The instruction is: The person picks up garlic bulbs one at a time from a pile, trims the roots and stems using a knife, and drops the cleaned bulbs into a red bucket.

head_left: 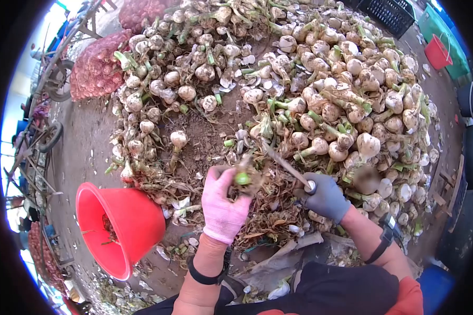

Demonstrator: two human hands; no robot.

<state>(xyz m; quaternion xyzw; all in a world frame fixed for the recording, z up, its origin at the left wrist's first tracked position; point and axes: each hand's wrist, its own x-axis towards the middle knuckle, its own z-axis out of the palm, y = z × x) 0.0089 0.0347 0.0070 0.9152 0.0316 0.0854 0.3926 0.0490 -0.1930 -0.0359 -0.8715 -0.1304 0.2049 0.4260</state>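
Observation:
My left hand, in a pink glove, is closed around a garlic stalk that shows a bright green cut end and dry brown fibres. My right hand, in a grey glove, grips a knife by its handle, the narrow blade slanting up and left near the stalk. Right of my right hand a blurred round brownish shape, perhaps a bulb in motion, shows over the heap. Garlic bulbs with soil and green stem stubs are piled to the right. More garlic with stalks lies to the left.
A red bucket lies tilted at my left with some debris inside. Red net sacks stand at the upper left beside carts. A black crate and a small red bucket are at the upper right. Dry trimmings lie before my knees.

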